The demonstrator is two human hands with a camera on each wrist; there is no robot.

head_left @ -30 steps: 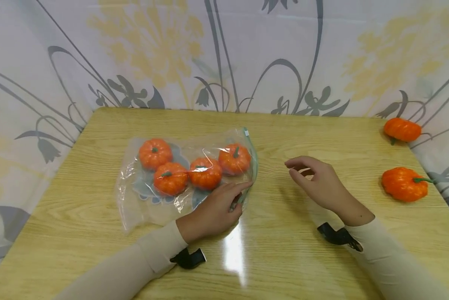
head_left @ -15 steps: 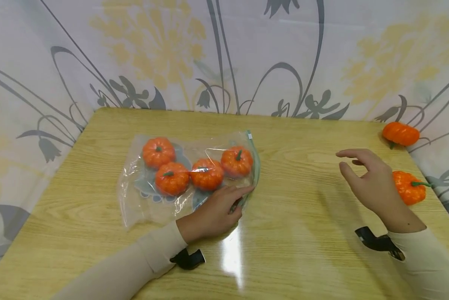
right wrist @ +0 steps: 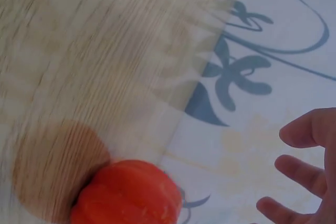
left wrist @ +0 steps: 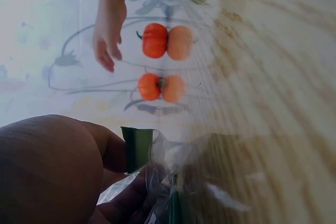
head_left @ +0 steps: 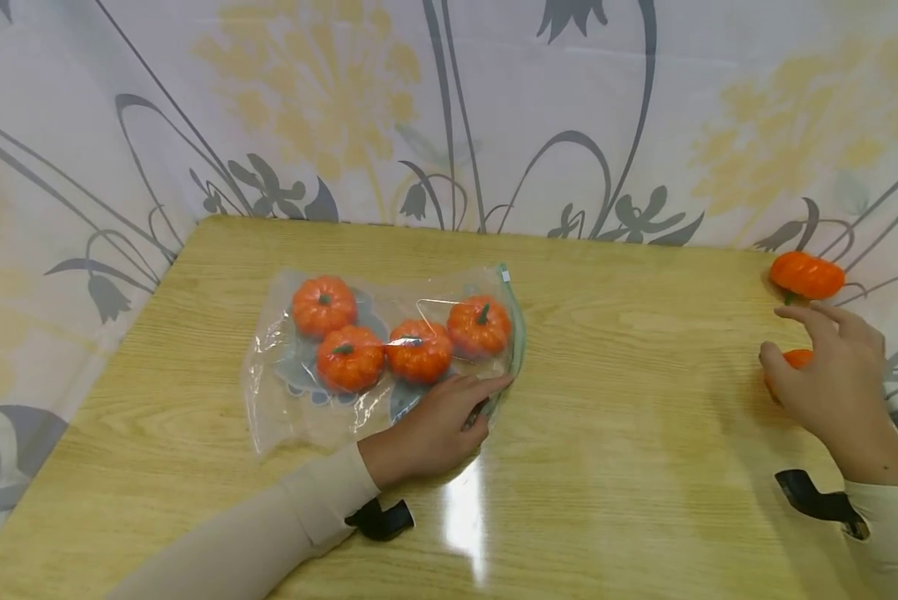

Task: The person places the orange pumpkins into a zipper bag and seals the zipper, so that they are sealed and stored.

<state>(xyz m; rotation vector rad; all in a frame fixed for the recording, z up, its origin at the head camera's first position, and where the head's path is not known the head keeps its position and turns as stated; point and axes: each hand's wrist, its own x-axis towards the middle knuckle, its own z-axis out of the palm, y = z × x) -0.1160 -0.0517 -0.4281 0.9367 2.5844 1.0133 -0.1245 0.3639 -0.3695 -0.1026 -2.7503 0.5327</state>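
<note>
A clear zip bag [head_left: 272, 421] lies flat at the left middle of the table, with several small orange pumpkins [head_left: 351, 358] inside. My left hand [head_left: 432, 432] pinches the near end of its green zip strip [head_left: 519, 337]; the left wrist view shows the thumb by the green end piece [left wrist: 137, 150]. Far to the right, my right hand [head_left: 839, 387] hovers with spread fingers over a loose pumpkin [head_left: 797, 358], hiding most of it. Another loose pumpkin [head_left: 807, 275] sits beyond that hand. Nothing lies between the right fingers in the right wrist view, where a pumpkin [right wrist: 128, 195] shows below.
The wooden table [head_left: 621, 333] ends at a flower-patterned cloth [head_left: 509, 108] behind and at the sides. Both loose pumpkins are near the right edge. A bright reflection [head_left: 464, 517] crosses the front of the tabletop.
My right hand has travelled right from mid-table to above the nearer loose pumpkin, its fingers spreading wider. The left hand has stayed at the bag's zip end.
</note>
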